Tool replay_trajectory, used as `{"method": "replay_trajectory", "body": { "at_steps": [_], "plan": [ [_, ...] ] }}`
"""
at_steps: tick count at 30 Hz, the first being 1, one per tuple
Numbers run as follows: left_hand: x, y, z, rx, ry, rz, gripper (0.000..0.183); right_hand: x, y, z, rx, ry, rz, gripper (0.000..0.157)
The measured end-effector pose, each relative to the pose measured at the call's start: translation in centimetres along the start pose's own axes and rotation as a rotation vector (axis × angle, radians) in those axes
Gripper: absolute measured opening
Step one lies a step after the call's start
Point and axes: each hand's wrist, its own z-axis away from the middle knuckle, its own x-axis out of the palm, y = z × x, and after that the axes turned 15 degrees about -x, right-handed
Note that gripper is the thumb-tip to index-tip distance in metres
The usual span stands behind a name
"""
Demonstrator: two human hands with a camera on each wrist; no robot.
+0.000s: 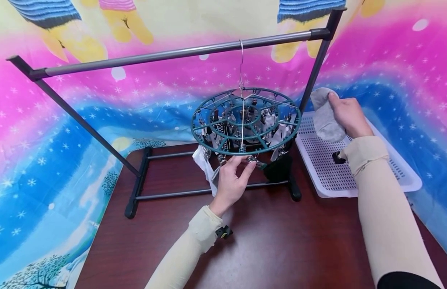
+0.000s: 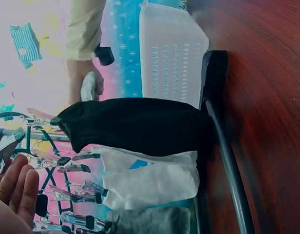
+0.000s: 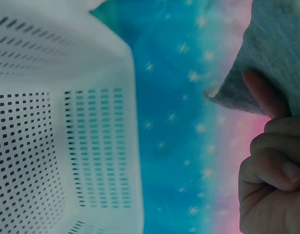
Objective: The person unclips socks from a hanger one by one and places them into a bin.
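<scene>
My right hand [image 1: 350,114] grips a light grey sock [image 1: 324,116] above the basket's far left side; in the right wrist view the sock [image 3: 276,53] hangs over the index finger, the other fingers curled. At the near rim of a round green clip hanger [image 1: 241,152], my left hand [image 1: 230,180] pinches a metal clip [image 1: 251,159] between thumb and fingertips. The left wrist view has that clip [image 2: 11,142] close by the fingers [image 2: 28,190]. Beside it, a black sock [image 2: 135,124] hangs from another clip, with white socks [image 2: 150,185] and a dark grey sock [image 2: 150,220] further along.
The hanger's hook [image 1: 241,60] sits on the bar of a grey metal rack [image 1: 172,55] standing on the dark red table [image 1: 281,237]. A white perforated basket [image 1: 407,182] stands right of the rack. A colourful printed cloth [image 1: 57,160] backs the table.
</scene>
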Motion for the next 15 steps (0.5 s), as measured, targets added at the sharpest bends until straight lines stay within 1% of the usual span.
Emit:
{"method": "replay_trajectory", "body": {
  "at_steps": [2,5,6,8,10,12,15],
  "plan": [
    [-0.1,0.0,0.0,0.002,0.002,0.006,0.025,-0.1,0.5,-0.6,0.026,-0.024,0.005,0.06],
    [-0.1,0.0,0.0,0.003,0.0,0.003,0.025,-0.3,1.5,-1.2,0.05,-0.064,0.042,0.064],
    [-0.1,0.0,0.0,0.003,-0.001,0.002,0.024,-0.4,1.7,-1.4,0.056,-0.085,0.058,0.068],
    [-0.1,0.0,0.0,0.0,-0.002,-0.004,0.024,-0.6,2.3,-1.6,0.057,-0.125,0.104,0.081],
    [-0.1,0.0,0.0,-0.003,-0.002,-0.01,0.024,-0.8,3.0,-1.7,0.062,-0.157,0.132,0.088],
    [-0.2,0.0,0.0,-0.005,0.004,-0.016,0.023,-1.1,3.8,-1.8,0.063,-0.197,0.159,0.089],
    [-0.2,0.1,0.0,-0.003,0.006,-0.016,0.022,-1.4,5.2,-1.8,0.078,-0.264,0.188,0.082]
  ]
}}
